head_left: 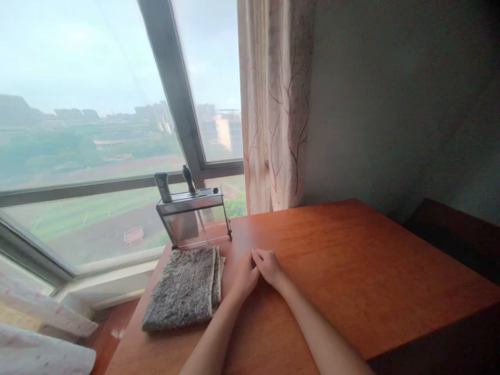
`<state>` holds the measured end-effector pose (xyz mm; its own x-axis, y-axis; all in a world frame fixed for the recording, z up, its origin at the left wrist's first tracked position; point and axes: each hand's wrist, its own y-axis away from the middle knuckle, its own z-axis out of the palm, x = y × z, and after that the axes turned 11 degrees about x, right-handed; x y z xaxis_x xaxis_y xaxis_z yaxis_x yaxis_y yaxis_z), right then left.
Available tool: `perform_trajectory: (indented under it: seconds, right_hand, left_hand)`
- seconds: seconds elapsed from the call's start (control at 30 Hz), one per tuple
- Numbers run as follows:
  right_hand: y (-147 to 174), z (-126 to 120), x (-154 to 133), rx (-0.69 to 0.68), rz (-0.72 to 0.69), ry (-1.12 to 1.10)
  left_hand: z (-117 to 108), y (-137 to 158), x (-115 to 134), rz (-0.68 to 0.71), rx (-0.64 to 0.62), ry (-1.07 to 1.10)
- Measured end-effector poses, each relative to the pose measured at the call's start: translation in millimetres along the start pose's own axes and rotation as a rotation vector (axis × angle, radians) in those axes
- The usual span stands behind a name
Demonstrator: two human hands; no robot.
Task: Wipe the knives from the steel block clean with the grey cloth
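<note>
Hands [255,268] on table [351,271]; cloth [183,289], knife rack [193,216] nr.

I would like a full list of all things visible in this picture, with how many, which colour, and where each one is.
table: 1, reddish-brown wood, fills the lower middle and right
cloth: 1, grey, fluffy, folded, on the table's left part
knife holder: 1, clear with metal frame, at the table's far edge behind the cloth
handles: 2, dark, sticking up from the knife holder
curtain: 1, pale with red branch pattern, beside the window
window: 1, grey frame, left
wall: 1, grey, right
left hand: 1, resting on the table, touching the right hand
right hand: 1, resting on the table
</note>
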<state>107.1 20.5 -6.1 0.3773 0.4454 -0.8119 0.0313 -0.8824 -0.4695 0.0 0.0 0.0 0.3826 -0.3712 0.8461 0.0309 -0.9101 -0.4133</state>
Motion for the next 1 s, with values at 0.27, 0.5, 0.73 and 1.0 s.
perform_trajectory:
  seconds: [0.27,0.5,0.73,1.0]
  right_hand:
    - [1,-2,-3,-0.002,0.003,-0.010]
    - [0,-1,-2,0.003,0.006,-0.007]
    - [1,-1,-3,0.011,0.006,0.010]
    - [0,-2,-2,-0.008,0.017,0.002]
  left_hand:
    - [1,0,-3,0.006,0.012,-0.001]
    - [1,0,-2,0.004,0.014,0.004]
    - [1,1,-4,-0.001,0.017,0.002]
    - [-9,2,23,0.017,-0.009,-0.183]
